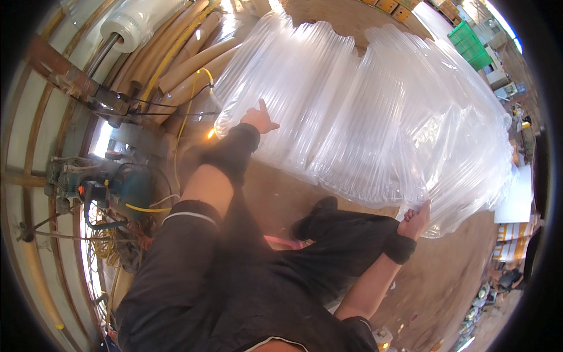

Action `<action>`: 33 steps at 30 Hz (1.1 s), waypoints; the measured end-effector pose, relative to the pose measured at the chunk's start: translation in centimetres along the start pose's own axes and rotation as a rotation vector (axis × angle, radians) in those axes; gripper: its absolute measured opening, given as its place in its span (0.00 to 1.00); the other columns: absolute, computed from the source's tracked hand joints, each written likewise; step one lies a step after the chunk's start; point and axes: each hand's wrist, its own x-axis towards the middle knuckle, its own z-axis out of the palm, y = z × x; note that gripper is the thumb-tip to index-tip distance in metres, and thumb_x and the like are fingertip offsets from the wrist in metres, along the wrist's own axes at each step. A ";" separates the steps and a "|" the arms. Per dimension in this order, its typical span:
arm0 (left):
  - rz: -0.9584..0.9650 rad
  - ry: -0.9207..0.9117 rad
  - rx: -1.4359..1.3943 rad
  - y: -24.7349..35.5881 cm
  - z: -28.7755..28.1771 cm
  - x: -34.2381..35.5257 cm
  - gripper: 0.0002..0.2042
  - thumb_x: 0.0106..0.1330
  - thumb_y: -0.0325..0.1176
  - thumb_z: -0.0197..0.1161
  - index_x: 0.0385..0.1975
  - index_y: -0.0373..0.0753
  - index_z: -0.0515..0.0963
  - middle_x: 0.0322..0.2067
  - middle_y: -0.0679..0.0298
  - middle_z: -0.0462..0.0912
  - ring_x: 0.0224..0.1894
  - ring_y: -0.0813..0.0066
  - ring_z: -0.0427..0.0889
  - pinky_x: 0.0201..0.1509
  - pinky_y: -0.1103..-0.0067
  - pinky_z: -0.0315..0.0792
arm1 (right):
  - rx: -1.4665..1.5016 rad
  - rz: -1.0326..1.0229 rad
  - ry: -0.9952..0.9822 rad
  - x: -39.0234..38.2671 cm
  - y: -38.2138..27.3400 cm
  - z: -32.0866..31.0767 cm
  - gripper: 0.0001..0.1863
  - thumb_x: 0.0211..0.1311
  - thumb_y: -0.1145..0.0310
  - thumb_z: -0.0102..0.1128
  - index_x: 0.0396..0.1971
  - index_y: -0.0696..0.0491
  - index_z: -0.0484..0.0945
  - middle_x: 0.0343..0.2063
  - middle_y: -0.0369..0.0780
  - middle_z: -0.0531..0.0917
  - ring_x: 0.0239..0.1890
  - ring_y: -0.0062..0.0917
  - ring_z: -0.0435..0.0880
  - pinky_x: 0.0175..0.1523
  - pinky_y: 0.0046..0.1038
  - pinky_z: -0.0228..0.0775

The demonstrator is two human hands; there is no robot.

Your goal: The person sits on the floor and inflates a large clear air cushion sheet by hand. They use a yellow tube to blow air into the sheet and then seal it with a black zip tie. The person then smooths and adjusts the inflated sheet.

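A large pile of clear, pleated plastic film [334, 100] fills the upper middle and right. My left hand [261, 120] is over its left part with fingers apart, the index finger extended, holding nothing. A yellow hose [204, 71] with a light-coloured end runs beside it at the left edge of the film. My right hand [414, 218] is closed on the lower right edge of the film, pinching a fold.
A compressor [129, 188] with hoses and cables stands at left, below a white film roll [123, 29] and long cardboard tubes [196, 82]. At right are a green crate [469, 47], white boxes [510, 240] and scattered clutter along the bare floor [440, 281].
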 end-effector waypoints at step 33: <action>-0.037 0.438 0.000 1.5 5.0 2.5 0.33 0.61 0.55 0.59 0.58 0.35 0.65 0.48 0.47 0.74 0.50 0.50 0.76 0.49 0.59 0.72 | 0.022 -0.052 -0.029 -0.1 0.3 -0.2 0.15 0.70 0.61 0.53 0.23 0.49 0.68 0.15 0.27 0.59 0.14 0.10 0.54 0.17 0.16 0.42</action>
